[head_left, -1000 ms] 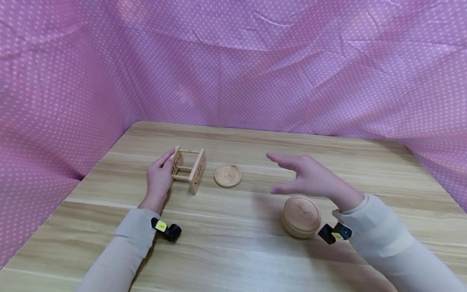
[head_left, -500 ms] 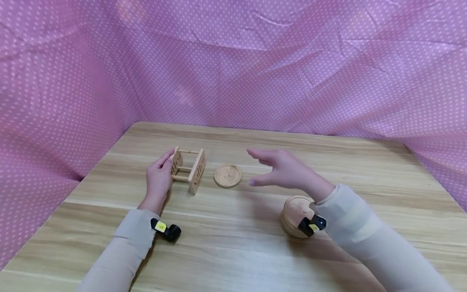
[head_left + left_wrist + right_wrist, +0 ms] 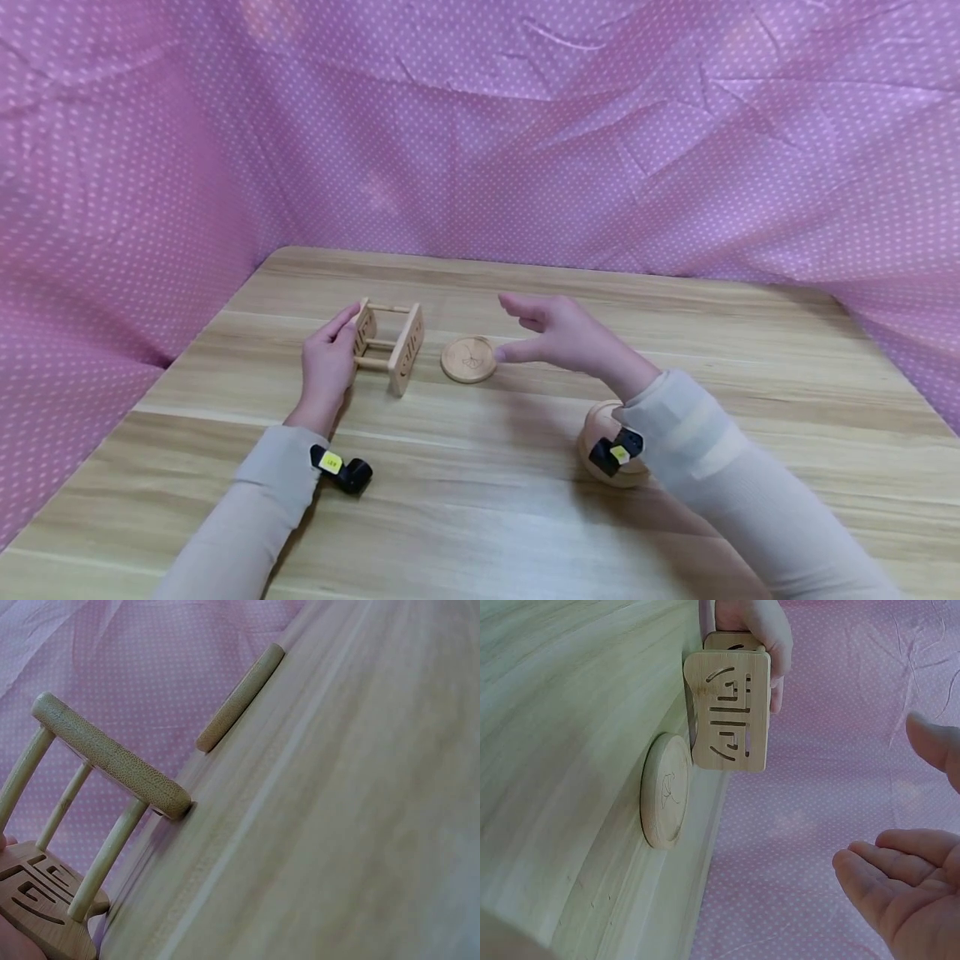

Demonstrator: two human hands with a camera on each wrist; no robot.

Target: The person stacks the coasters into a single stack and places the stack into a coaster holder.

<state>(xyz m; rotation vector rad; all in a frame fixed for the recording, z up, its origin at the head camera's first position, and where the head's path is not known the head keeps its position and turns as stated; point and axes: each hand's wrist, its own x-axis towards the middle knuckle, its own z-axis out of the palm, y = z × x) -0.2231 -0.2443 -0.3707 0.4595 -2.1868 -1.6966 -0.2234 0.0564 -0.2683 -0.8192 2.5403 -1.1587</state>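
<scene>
Sleeves (image 3: 240, 508) first: what's on the cuffs?

– Black wrist cam (image 3: 617, 452) on each, yellow tag. Right one hides part of a round wooden stack (image 3: 598, 421). Stack sits on the bench (image 3: 465, 517), right of middle, well back from the far edge.

Left side?

– Left hand (image 3: 326, 371) pinches the left panel (image 3: 64, 941) of a wooden rack (image 3: 407, 354). Slotted panels, rods between; right panel (image 3: 112, 757) touches the bench. Rack lies between the bench's left edge and the coaster (image 3: 468, 360).

Coaster?

– Flat on the bench, left of middle, short of the far edge. Line drawing on its face.

Right hand (image 3: 572, 337)?

– Spread, thumb and fingers apart, in the air beside the coaster. Head view overlaps thumb and rim; right wrist view shows a gap.

Behind?

– Pink dotted cloth (image 3: 480, 150), past the far edge.
</scene>
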